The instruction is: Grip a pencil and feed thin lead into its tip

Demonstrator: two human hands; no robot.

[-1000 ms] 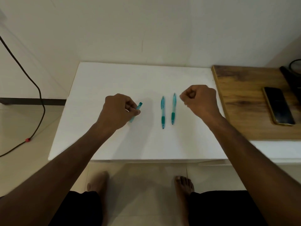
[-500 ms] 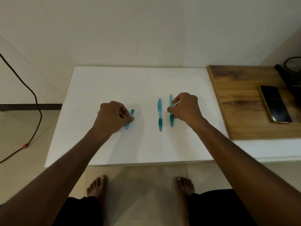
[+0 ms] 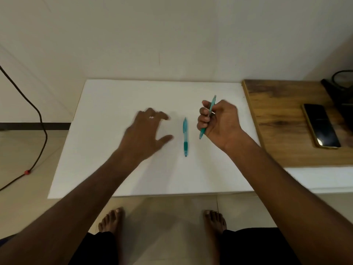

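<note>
Black cable (image 3: 41, 119) at far left, trailing down past the wall to the tiled floor. Next, white rectangular tabletop (image 3: 114, 169). Left hand (image 3: 145, 132) over its middle, palm down, fingers spread and thumb out, gripping nothing visible. Hand blurred, so contact with the surface impossible to tell.

Just right of it, translucent teal plastic pen (image 3: 185, 136) lying flat and untouched, tip toward the near edge, apart from both hands.

Further right, right hand (image 3: 219, 123) raised off the surface, fingers curled round a second teal plastic pen (image 3: 212, 104). Pen held nearly upright with a slight tilt, tip end below the fist, clip end above the fingers.

Judged good practice for this lift: grip near the barrel's middle, firmly enough against slip on smooth plastic. Keep the tip clear of the lying pen and the free hand wide of both.

At right, brown wooden board (image 3: 286, 121) abutting the white top, with a dark smartphone (image 3: 321, 127) flat on it, well apart from the pens.
</note>
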